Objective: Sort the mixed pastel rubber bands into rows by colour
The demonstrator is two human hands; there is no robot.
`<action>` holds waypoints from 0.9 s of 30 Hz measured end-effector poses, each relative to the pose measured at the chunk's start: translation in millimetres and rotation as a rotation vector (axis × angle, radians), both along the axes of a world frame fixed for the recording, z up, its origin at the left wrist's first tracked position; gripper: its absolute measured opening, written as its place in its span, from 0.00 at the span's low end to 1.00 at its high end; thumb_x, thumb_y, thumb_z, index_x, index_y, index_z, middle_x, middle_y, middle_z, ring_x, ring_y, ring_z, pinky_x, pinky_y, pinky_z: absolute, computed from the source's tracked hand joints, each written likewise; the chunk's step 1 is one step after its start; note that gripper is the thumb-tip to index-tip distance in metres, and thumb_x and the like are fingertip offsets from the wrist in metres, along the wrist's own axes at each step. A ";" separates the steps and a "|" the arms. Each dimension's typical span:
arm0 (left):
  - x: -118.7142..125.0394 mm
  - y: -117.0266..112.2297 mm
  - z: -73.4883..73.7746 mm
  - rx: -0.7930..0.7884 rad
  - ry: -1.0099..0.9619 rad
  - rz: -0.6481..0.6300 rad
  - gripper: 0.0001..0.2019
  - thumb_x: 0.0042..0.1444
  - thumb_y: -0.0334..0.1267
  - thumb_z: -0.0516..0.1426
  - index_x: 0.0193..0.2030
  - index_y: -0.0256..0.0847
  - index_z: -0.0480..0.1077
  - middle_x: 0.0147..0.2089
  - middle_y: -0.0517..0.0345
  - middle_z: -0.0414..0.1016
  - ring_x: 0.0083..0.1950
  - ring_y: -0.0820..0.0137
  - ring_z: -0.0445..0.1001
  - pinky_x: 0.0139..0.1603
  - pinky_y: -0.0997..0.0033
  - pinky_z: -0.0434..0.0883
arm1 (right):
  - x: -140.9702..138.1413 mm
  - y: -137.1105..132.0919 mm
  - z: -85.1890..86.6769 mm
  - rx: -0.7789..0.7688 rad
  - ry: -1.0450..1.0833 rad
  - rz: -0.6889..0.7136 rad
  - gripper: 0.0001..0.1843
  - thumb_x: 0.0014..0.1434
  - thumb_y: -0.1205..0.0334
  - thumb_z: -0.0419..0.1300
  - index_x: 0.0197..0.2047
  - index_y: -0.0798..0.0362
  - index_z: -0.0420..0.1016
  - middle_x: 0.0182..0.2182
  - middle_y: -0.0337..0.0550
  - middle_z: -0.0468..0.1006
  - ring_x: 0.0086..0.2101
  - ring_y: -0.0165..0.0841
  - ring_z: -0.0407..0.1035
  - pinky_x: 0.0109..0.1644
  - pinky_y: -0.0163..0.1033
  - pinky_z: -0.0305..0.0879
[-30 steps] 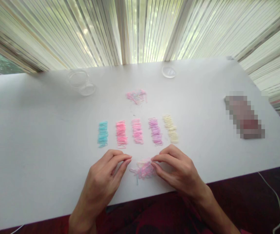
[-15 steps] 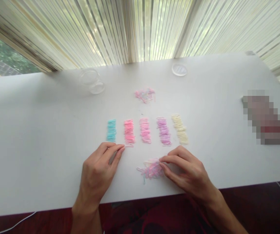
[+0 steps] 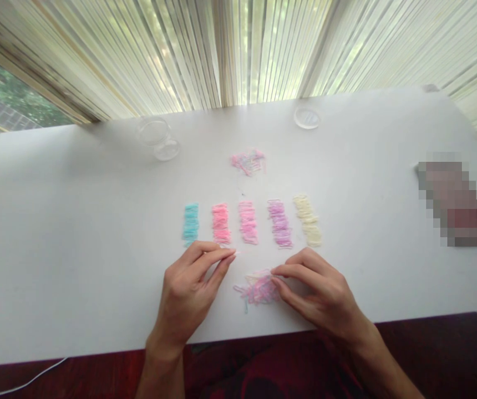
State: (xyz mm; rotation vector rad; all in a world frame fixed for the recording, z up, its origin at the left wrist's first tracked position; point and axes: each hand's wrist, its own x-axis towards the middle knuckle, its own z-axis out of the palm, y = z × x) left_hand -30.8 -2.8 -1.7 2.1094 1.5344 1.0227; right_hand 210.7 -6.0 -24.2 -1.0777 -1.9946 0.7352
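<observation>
My left hand (image 3: 191, 285) is closed in a pinch just below the pink columns, with a thin pale loop-like piece (image 3: 238, 252) showing at its fingertips. My right hand (image 3: 319, 285), thumb and forefinger nearly together, touches the right edge of a mixed pastel pile (image 3: 259, 288) of thin loop-like pieces. Whether it grips one is hidden. Above the hands, similar pieces lie in columns: blue (image 3: 191, 223), bright pink (image 3: 221, 221), light pink (image 3: 248, 221), purple (image 3: 279, 223) and pale yellow (image 3: 307, 220). My left hand covers the area below the bright pink column.
Another mixed pile (image 3: 248, 161) lies beyond the columns on the white table (image 3: 76, 249). Clear round containers (image 3: 155, 132) stand at the back left, and a clear lid-like disc (image 3: 306, 117) at the back right. A blurred-out rectangular object (image 3: 457, 202) lies on the right.
My left hand has moved right, from below the blue and bright pink columns to below the light pink one. The right hand stays at the near pile.
</observation>
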 end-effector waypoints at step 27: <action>28.4 -6.4 0.0 -0.038 0.030 0.020 0.11 0.65 0.35 0.62 0.53 0.43 0.76 0.44 0.56 0.79 0.41 0.70 0.78 0.44 0.70 0.77 | 5.0 -1.9 8.3 -0.200 0.213 -0.160 0.07 0.63 0.69 0.66 0.42 0.48 0.81 0.34 0.39 0.83 0.32 0.31 0.76 0.36 0.35 0.73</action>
